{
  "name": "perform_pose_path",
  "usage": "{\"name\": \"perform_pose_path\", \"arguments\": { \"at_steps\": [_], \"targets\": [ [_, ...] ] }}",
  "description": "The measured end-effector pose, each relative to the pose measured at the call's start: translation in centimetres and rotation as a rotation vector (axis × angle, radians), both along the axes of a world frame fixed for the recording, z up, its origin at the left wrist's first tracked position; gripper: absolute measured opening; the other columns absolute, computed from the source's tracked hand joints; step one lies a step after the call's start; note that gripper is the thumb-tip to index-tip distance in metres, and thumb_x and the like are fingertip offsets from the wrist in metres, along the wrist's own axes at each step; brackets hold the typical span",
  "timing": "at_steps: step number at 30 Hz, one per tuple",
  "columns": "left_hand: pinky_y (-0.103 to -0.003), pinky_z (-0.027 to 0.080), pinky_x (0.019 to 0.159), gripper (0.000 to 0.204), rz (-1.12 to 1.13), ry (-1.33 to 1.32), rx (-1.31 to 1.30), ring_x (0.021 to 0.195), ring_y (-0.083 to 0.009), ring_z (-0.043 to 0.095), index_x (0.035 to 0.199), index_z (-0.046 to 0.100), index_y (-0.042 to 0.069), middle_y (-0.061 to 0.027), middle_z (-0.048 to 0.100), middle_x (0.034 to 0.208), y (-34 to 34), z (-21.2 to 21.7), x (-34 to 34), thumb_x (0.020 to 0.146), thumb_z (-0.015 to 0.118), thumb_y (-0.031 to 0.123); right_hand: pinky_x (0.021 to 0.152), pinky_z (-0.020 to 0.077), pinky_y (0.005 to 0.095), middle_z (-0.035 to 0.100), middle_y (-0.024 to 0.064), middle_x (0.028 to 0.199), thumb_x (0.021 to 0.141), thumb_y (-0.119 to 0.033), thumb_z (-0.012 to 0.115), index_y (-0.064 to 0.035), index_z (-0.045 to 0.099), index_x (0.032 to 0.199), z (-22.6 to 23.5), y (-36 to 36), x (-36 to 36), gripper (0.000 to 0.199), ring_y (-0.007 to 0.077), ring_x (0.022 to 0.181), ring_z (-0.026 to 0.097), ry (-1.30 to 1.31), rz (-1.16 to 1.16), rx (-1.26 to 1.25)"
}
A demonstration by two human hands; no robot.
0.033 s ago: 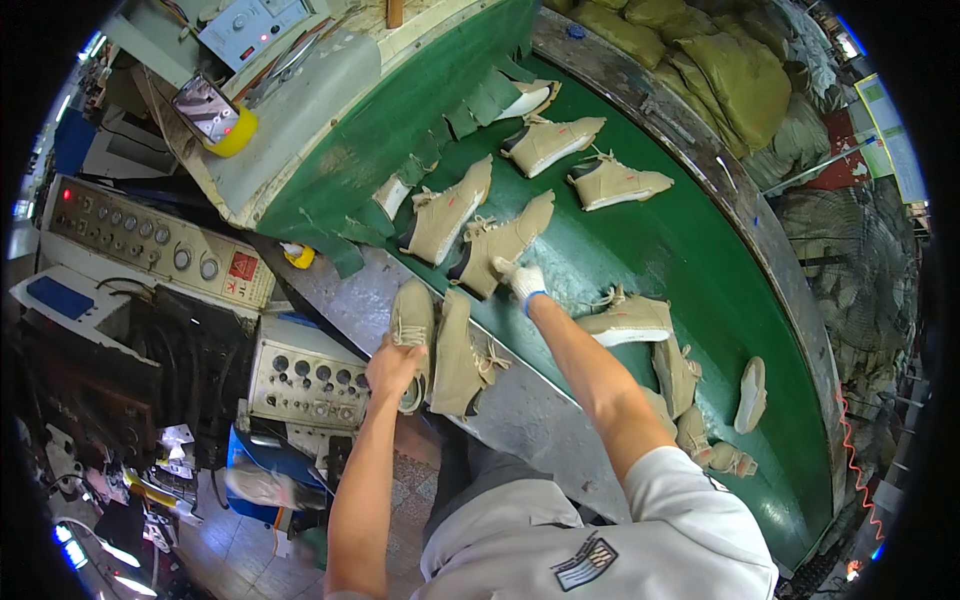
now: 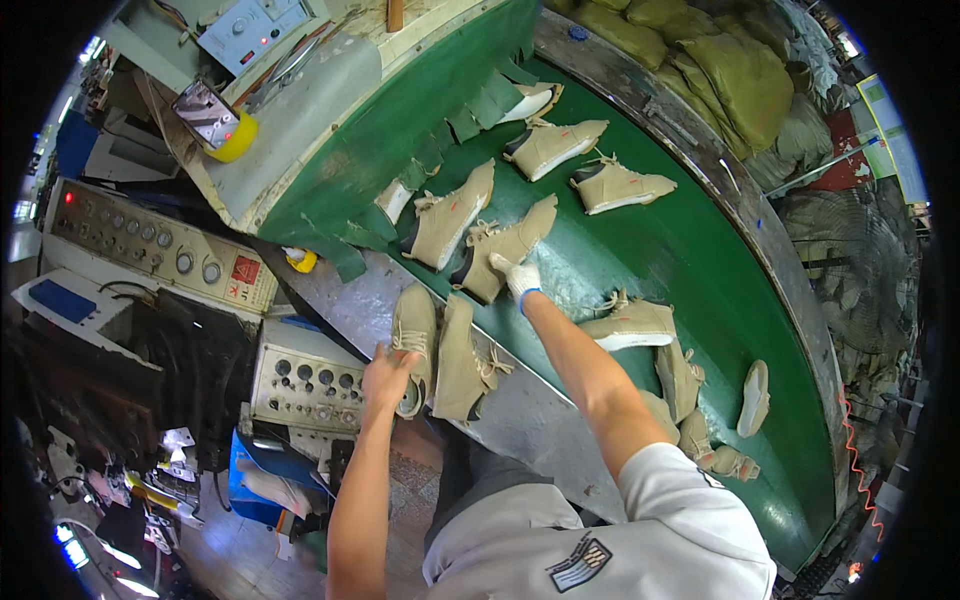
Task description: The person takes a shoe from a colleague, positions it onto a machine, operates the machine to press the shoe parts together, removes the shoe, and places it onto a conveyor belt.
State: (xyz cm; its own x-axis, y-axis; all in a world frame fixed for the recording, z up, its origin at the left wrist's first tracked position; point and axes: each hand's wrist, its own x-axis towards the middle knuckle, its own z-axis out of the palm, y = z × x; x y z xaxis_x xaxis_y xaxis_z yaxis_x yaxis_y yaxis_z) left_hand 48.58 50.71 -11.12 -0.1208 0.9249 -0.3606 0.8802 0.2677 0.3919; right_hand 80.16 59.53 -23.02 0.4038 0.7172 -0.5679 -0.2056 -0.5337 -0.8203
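Presently the gloved right hand (image 2: 515, 275) grips a tan boot (image 2: 503, 248) on the green belt (image 2: 690, 260); the bare left hand (image 2: 385, 372), fingers closed, holds another boot (image 2: 413, 340) at the metal ledge (image 2: 520, 410) edge, where it could slip off.

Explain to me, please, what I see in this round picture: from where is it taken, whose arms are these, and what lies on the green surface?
The picture comes from a wide-angle camera on a person's head, looking down, so straight edges bend. The two arms are that person's own. The left hand, bare, rests on a tan shoe lying on a grey metal ledge beside a second one. The right hand, in a white glove, touches another tan shoe on the green belt. More such shoes lie scattered on the belt. At the left stand control panels with knobs. Olive bags are piled at the top right.
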Motion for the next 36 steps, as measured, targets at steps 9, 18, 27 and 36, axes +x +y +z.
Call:
{"name": "perform_pose_path", "arguments": {
  "at_steps": [9,18,27,36],
  "targets": [
    [-0.034,0.055,0.080,0.030,0.390,-0.415,0.097,0.090,-0.0222,0.071,0.115,0.067,-0.005,-0.0161,0.074,0.102,-12.5,6.9,-12.2,0.090,0.073,0.010,0.096,0.0558,0.0456,0.069,0.0121,0.124,0.085,-0.010,0.080,-0.0024,0.063,0.129,2.4,0.1,0.5,0.048,0.0288,0.107,0.069,0.655,-0.274,0.164],
    [-0.033,0.056,0.085,0.044,0.393,-1.050,0.178,0.101,-0.0223,0.072,0.136,0.058,-0.003,-0.0158,0.071,0.119,-8.4,19.8,-13.1,0.102,0.062,0.024,0.101,0.0535,0.0399,0.064,0.0130,0.133,0.097,-0.021,0.065,-0.0032,0.054,0.139,23.1,-11.6,-12.5,0.047,0.0261,0.116,0.065,0.191,0.668,0.530],
    [-0.030,0.053,0.073,0.041,0.721,-1.227,0.258,0.080,-0.0154,0.067,0.118,0.068,-0.003,-0.0052,0.071,0.095,-15.7,24.2,-27.5,0.098,0.067,0.034,0.091,0.0547,0.0352,0.067,0.0111,0.118,0.097,-0.025,0.065,0.0020,0.059,0.131,30.2,-17.2,-36.6,0.043,0.0215,0.103,0.067,1.010,0.780,0.045],
    [-0.030,0.060,0.074,0.029,1.078,-1.160,0.649,0.081,-0.0170,0.071,0.117,0.068,-0.005,-0.0098,0.073,0.102,-21.7,21.3,-39.4,0.090,0.071,0.004,0.090,0.0510,0.0292,0.069,0.0086,0.113,0.094,-0.021,0.070,0.0035,0.063,0.125,32.2,-18.0,-51.7,0.039,0.0158,0.101,0.064,0.727,0.977,0.155]
  ]
}}
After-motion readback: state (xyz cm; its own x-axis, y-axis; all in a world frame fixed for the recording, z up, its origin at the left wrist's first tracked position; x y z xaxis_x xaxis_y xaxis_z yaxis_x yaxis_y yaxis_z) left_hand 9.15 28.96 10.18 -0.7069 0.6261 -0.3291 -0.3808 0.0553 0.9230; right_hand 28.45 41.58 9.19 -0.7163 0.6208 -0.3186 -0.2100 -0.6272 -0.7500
